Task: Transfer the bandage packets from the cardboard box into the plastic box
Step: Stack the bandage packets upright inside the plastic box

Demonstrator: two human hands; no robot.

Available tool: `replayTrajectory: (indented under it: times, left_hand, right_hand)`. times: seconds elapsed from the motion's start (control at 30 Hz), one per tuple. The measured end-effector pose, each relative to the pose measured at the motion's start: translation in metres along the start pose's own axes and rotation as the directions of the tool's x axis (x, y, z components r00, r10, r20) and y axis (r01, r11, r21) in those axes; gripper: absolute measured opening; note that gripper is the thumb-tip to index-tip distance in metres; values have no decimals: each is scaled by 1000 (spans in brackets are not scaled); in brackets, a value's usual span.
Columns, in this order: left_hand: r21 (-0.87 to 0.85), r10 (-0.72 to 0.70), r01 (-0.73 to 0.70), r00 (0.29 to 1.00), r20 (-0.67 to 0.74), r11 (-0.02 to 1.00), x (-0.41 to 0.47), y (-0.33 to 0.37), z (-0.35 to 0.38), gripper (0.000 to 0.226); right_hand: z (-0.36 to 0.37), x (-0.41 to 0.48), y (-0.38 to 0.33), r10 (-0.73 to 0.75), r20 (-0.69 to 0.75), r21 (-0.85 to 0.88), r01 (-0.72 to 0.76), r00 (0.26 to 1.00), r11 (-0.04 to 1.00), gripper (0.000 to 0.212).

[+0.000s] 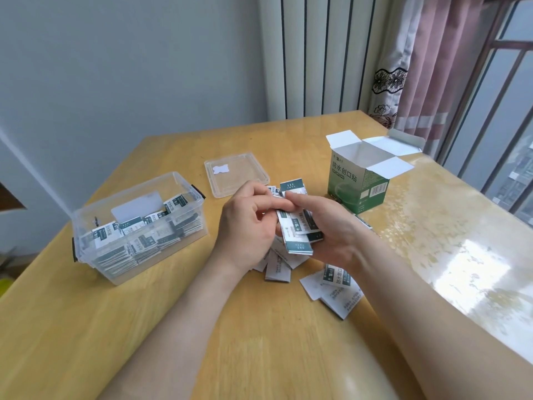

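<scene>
The left hand (pixel 245 223) and right hand (pixel 326 226) are showing bare, and the left forearm (pixel 184 307) and right forearm (pixel 418 298) are showing uncovered along their visible length

A single wide-angle camera worn on the person's head looks forward and down, close over the wooden table (pixel 173 327), and takes in the far wall (pixel 115 67) and the window (pixel 504 111) at right.

Table (pixel 259 342) holds plastic box (pixel 189 203), lid (pixel 236 177), cardboard box (pixel 356 186), packets (pixel 331 290).
</scene>
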State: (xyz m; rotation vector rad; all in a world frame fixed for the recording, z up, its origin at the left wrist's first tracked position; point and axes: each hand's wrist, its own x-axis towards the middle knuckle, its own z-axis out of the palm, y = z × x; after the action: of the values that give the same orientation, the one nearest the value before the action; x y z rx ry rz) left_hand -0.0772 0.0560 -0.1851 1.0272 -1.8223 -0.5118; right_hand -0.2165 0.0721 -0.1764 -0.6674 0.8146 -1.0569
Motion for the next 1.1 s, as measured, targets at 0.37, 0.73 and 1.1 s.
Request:
replayTrajectory:
  times: [0.37,0.73,1.1]
  left_hand:
    - [258,-102,-48,838,536,965,-9,17,-6,106]
    - [298,-38,-89,918,394,950,-9,5,-6,83]
    - [247,-113,16,917,383,969,-5,10,-9,80]
  right_hand:
    - [0,4,4,-115,-147,-109,99,982,989,29]
    - [9,6,13,-93,-33,-386,73,995,920,8]
    - [6,4,6,-136,-9,-341,125,991,932,28]
